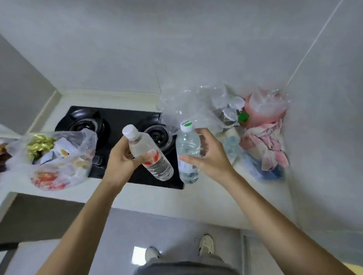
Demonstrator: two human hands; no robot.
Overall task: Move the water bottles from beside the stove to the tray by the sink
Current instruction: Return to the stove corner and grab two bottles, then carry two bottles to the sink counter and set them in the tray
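My left hand point(120, 160) grips a clear water bottle with a red label and white cap point(148, 154), tilted over the front of the black stove point(114, 127). My right hand point(206, 155) wraps around a second clear bottle with a green-and-white cap point(187, 149), upright at the stove's right edge. Its fingers curl round the bottle, and I cannot tell whether it rests on the counter or is lifted. Another clear bottle point(231, 146) lies partly hidden behind my right hand. No tray or sink is in view.
A plastic bag of snacks point(60, 158) sits left of the stove. Crumpled clear plastic point(191, 104), cups, a green-capped bottle point(243, 117), a pink bag point(266, 107) and pink cloth point(267, 146) crowd the right corner by the wall. The counter's front edge point(158, 206) is near me.
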